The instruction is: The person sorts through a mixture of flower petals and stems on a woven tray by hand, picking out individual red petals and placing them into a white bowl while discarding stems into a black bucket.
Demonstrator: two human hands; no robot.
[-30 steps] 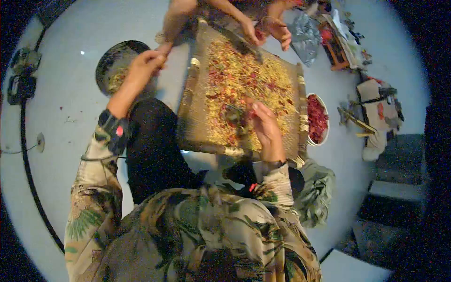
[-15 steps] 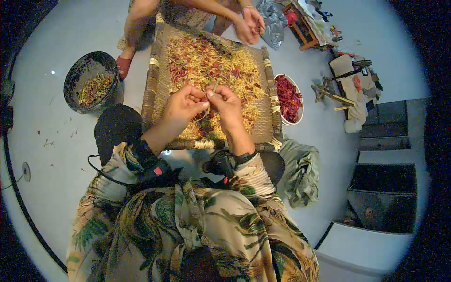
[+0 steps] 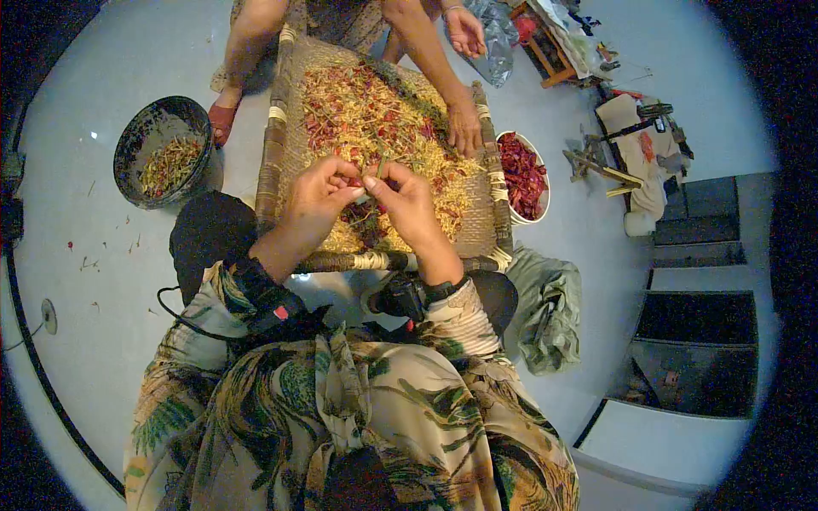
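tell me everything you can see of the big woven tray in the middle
The woven tray is roughly four-sided, with a tan, mesh-like floor and dark brown, wood-like side poles bound in places with pale strips. Loose yellow and red plant bits cover most of it. A co-worker's hand reaches down to its right part; the wearer's left hand and right hand are over the near part. What supports it is unclear.

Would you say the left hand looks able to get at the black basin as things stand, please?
Probably yes: the black basin sits open-topped just beyond the left knee, with nothing over it, though the left hand is pinching a small red piece.
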